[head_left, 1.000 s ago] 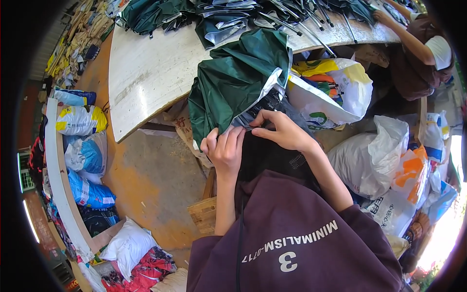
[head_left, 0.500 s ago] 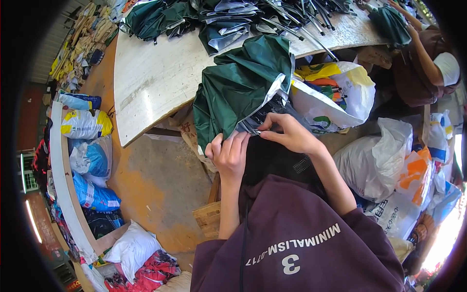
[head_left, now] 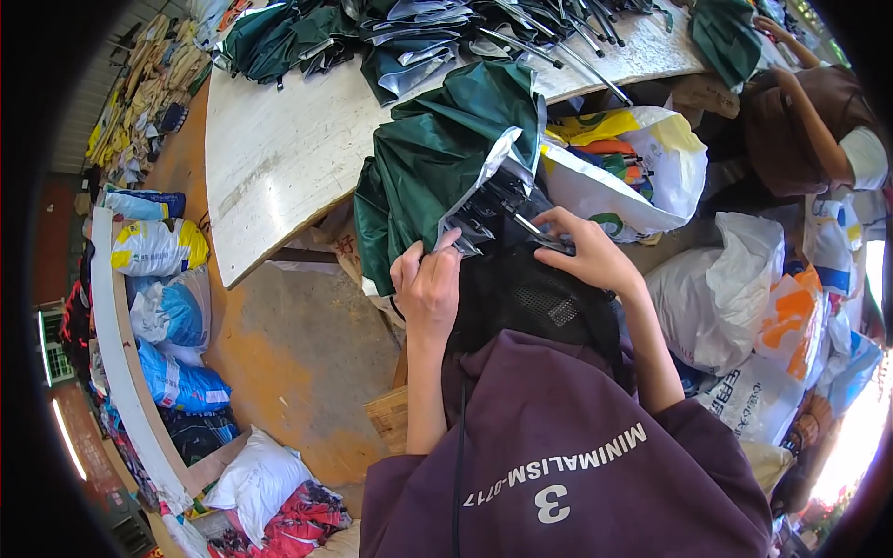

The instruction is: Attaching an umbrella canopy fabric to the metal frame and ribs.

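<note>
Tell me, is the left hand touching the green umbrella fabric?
Touching. The head view shows the left hand with its fingertips pressed into the lower edge of the green umbrella fabric, no gap visible between them.

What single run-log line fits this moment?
left hand: grips green umbrella canopy | right hand: on black frame | white table behind

The table (head_left: 279, 158) is the landmark. Its near half lies bare — open room for a hand there. Its far edge is crowded by a heap of folded umbrellas (head_left: 409, 37). At its near right corner the green umbrella (head_left: 437, 158) drapes over the edge, with both hands (head_left: 428, 288) (head_left: 586, 256) pressed against it — no gap between. Right of the table, bags (head_left: 633, 177) stand packed together and another person (head_left: 809, 121) blocks that side. Below the table's left edge, the floor (head_left: 307, 363) is open.
</note>
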Demonstrator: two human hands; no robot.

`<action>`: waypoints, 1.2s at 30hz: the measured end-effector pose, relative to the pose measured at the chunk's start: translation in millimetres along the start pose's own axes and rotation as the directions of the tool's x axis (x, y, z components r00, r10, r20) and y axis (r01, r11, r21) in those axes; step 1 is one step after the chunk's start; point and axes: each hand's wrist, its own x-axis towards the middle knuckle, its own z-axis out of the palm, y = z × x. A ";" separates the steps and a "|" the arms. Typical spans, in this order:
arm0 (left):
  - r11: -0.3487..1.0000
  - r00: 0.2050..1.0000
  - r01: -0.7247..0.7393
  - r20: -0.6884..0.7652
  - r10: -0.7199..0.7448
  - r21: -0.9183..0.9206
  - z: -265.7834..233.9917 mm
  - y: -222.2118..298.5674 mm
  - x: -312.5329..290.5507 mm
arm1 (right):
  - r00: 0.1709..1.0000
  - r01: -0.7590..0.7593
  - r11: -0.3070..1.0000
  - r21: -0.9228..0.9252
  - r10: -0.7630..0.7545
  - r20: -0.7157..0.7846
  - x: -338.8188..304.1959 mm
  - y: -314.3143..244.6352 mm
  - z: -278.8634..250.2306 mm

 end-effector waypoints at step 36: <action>0.988 0.982 0.066 -0.182 -0.040 0.143 22.0 10.1 -24.9 | 0.995 0.093 0.996 0.001 -0.093 -0.046 -26.5 -48.9 39.0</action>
